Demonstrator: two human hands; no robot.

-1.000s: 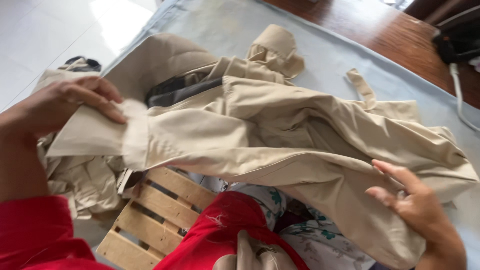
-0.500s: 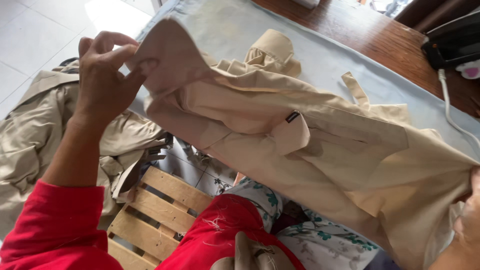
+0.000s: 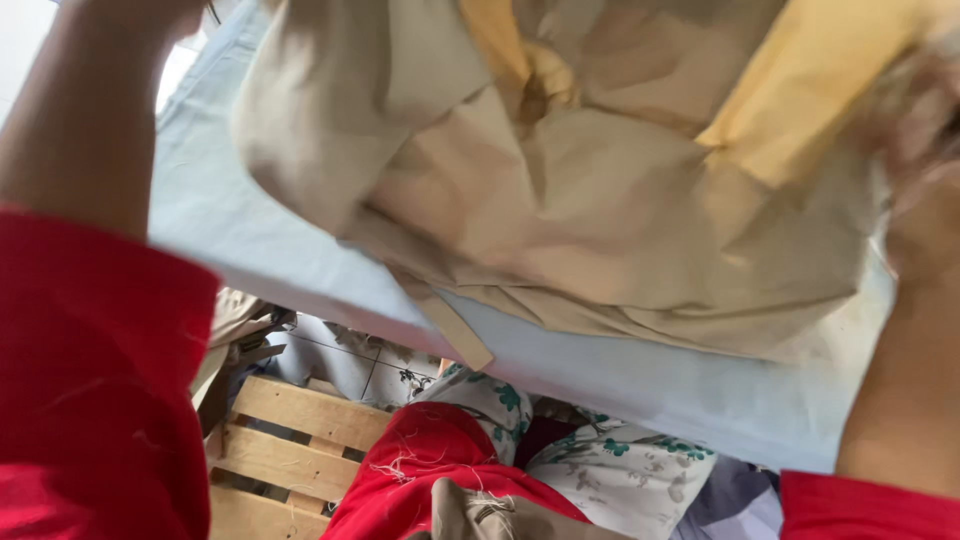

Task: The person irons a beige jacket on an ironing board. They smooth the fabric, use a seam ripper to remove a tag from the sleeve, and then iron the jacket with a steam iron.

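Note:
I hold a large beige garment (image 3: 560, 200) up in the air, spread between both hands and filling the upper view. My left hand (image 3: 150, 10) is at the top edge, mostly cut off, at the garment's left corner. My right hand (image 3: 915, 120), blurred, grips the garment's right edge. A loose beige strap (image 3: 455, 330) hangs from the lower hem. Under the garment lies a board with a pale blue cover (image 3: 250, 250). Both my sleeves are red.
Below the board's near edge are a wooden slatted pallet (image 3: 290, 420), a red cloth (image 3: 420, 460), a white floral fabric (image 3: 620, 470) and more beige clothing (image 3: 235, 320) at the left. Tiled floor shows between them.
The garment lay on the board a second ago. Both hands have since raised it high, and it now hangs close to the camera. My right hand went from open beside it to gripping its edge.

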